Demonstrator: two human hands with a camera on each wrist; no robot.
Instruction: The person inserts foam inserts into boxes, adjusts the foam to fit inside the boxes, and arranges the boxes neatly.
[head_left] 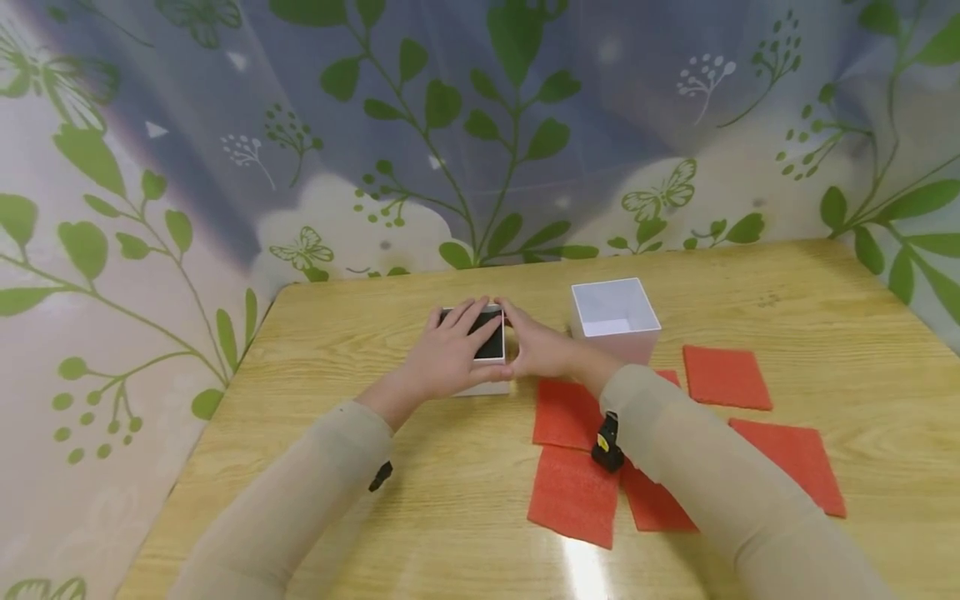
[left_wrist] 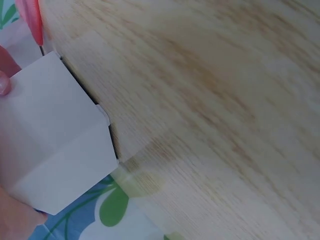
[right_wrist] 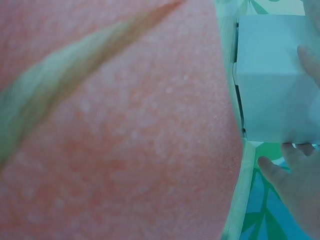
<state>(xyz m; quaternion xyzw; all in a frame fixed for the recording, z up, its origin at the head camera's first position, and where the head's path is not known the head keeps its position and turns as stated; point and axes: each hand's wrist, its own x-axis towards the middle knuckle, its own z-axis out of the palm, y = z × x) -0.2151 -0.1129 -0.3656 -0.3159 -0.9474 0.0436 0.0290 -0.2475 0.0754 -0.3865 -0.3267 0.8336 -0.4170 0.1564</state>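
A smooth white box [left_wrist: 55, 125] with crisp straight edges is set on a pale wooden table [head_left: 442, 508] streaked with brown grain, a dark patch framed by a thin white rim being shown on its top. To its right a square box [head_left: 628, 345], pink outside and white inside, is stood with its mouth upward, and several flat red pads [head_left: 726, 377], felt-like and roughly square, are spread nearer the person and farther right. Behind, a curtain [head_left: 420, 142] is printed with green leaves and butterflies. Much of the dark patch is covered by fingers, and whether it is a panel or the inside of the white box cannot be told; some pads are partly hidden by the right sleeve [head_left: 697, 450], and most of the right wrist view is filled by a blurred, speckled reddish surface. The left hand [head_left: 450, 354] is laid palm down over the white box, its fingers spread across the top and its thumb pressed to the near face, so that the box is gripped between them. The right hand [head_left: 546, 346] is held at the right side, thumb and forefinger parted in an arc; the box is touched by its fingertips, but whether it is pinched cannot be told
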